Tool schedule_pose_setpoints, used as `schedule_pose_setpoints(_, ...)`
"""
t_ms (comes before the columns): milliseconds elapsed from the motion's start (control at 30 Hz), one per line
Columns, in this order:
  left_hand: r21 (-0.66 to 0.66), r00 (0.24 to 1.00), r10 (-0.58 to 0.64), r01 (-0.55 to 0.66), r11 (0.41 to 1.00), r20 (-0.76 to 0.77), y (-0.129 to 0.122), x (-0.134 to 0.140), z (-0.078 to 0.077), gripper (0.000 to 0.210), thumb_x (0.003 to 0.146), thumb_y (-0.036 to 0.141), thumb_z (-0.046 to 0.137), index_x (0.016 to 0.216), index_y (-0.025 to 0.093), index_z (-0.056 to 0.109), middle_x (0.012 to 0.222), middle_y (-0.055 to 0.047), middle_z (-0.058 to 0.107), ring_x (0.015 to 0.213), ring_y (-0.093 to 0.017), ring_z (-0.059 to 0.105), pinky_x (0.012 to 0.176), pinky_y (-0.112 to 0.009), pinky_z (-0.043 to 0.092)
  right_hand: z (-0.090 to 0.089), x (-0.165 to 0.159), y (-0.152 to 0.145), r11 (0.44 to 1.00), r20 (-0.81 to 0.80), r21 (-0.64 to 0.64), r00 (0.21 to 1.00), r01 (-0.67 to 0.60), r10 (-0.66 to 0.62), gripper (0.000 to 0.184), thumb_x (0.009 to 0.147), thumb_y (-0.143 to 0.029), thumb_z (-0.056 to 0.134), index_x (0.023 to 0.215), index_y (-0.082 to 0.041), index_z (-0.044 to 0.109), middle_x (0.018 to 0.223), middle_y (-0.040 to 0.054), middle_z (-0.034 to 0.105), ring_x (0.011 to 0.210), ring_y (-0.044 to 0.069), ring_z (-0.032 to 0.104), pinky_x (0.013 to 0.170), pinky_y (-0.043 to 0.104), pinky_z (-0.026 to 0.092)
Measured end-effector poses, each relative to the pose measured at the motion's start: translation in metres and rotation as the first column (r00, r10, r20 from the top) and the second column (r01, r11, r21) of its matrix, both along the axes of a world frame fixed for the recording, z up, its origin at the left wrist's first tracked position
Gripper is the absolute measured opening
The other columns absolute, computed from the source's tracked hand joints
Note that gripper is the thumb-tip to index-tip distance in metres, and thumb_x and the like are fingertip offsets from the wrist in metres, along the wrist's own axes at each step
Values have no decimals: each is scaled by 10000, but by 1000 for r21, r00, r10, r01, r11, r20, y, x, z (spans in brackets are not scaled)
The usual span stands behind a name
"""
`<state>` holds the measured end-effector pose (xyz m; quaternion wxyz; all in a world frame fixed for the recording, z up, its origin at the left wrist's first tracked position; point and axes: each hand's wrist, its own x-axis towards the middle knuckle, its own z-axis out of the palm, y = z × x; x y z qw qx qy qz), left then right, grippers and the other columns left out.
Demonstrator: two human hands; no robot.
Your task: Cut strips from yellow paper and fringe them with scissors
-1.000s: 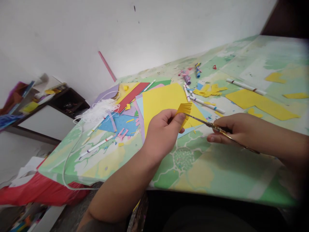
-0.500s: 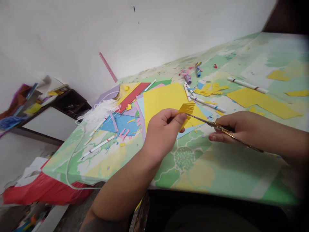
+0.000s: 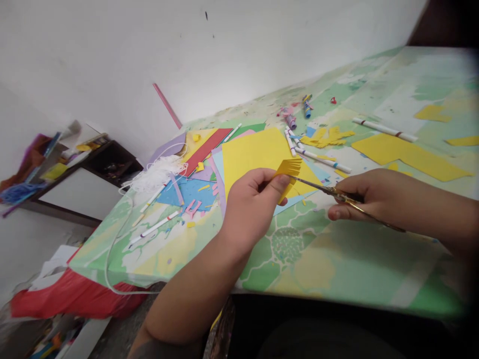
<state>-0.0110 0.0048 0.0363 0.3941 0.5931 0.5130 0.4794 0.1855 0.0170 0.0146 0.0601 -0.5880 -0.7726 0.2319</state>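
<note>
Between the thumb and fingers of my left hand [image 3: 256,207] is a small piece of yellow paper [image 3: 289,168], its far edge slit into a fringe of several narrow strips. My right hand [image 3: 368,199] is closed around the handles of a pair of scissors [image 3: 346,198] with gold-coloured handles. The blade tips reach the fringed paper, right beside my left thumb. Below and behind my left hand lies a large yellow sheet [image 3: 252,149] on top of light blue and purple sheets.
A tangle of white string [image 3: 159,172] trails over the front edge of the patterned tablecloth [image 3: 299,269]. Markers [image 3: 385,129], yellow paper offcuts [image 3: 411,155], a red strip [image 3: 207,152] and small rolled paper pieces [image 3: 290,118] lie about. A low cabinet [image 3: 75,192] stands left.
The scissors and my right hand have shifted very slightly. My left hand keeps the fringed paper in nearly the same place. The view has moved a little.
</note>
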Motion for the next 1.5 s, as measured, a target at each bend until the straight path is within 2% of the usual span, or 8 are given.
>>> schedule_pose_setpoints(300, -50, 989, -85, 92, 995, 122, 3, -1, -2, 155, 720, 321, 594, 667, 176, 610, 540, 33, 562, 507, -71, 525, 503, -194, 430, 0, 10, 2, 997, -80, 34, 994, -68, 70, 575, 594, -772, 401, 624, -207, 498, 575, -4, 482, 551, 146, 427, 491, 261, 323)
schedule_pose_setpoints(433, -77, 968, -97, 118, 990, 231, 4, -1, -6, 124, 723, 293, 576, 692, 184, 626, 583, 31, 580, 513, -73, 540, 510, -201, 451, 4, 12, -1, 993, -174, 99, 982, -57, 74, 536, 657, -725, 403, 603, -195, 468, 560, -7, 430, 533, 131, 399, 477, 256, 307)
schedule_pose_setpoints(600, -107, 952, -87, 123, 987, 295, 5, 2, -8, 92, 710, 250, 585, 733, 172, 628, 648, 15, 608, 582, -94, 579, 586, -245, 501, -5, 8, -3, 999, -566, 47, 824, -12, 36, 582, 693, -741, 327, 665, -181, 484, 625, 9, 477, 540, 125, 437, 524, 278, 352)
schedule_pose_setpoints(767, -149, 937, -20, 77, 986, 349, 8, 7, -13, 159, 668, 230, 637, 805, 164, 588, 701, 7, 614, 649, -116, 602, 621, -279, 517, -11, 1, -7, 996, -660, 55, 751, 74, -19, 526, 709, -699, 384, 745, -186, 499, 689, 26, 504, 617, 154, 463, 606, 309, 383)
schedule_pose_setpoints(900, -122, 917, -3, 57, 991, 399, 9, 9, -15, 128, 668, 223, 643, 742, 160, 559, 698, 28, 580, 681, -90, 577, 675, -271, 511, -10, -7, -11, 989, -586, 125, 810, 76, 12, 490, 732, -673, 370, 759, -198, 488, 679, 21, 500, 643, 177, 465, 582, 311, 377)
schedule_pose_setpoints(1100, -148, 919, 17, 45, 988, 394, 10, 8, -16, 119, 677, 231, 631, 759, 164, 578, 696, 27, 568, 592, -74, 535, 538, -221, 475, -9, -8, -7, 980, -220, 196, 975, 26, 18, 407, 729, -609, 422, 681, -206, 446, 633, 6, 497, 593, 164, 465, 549, 295, 366)
schedule_pose_setpoints(1300, -97, 890, 57, -15, 995, 451, 13, 7, -20, 156, 672, 222, 641, 816, 169, 613, 772, 5, 616, 719, -94, 577, 741, -289, 482, -7, -9, -9, 993, -66, 120, 998, 8, 0, 322, 755, -515, 451, 654, -210, 439, 606, 1, 501, 566, 159, 474, 521, 276, 350)
schedule_pose_setpoints(1500, -118, 813, 73, -5, 993, 577, 10, 12, -16, 218, 629, 156, 673, 832, 148, 593, 746, 16, 593, 701, -85, 577, 760, -308, 492, -10, -8, -8, 995, -64, 101, 998, -18, 24, 338, 757, -535, 440, 667, -210, 461, 621, 4, 515, 577, 160, 482, 526, 274, 351)
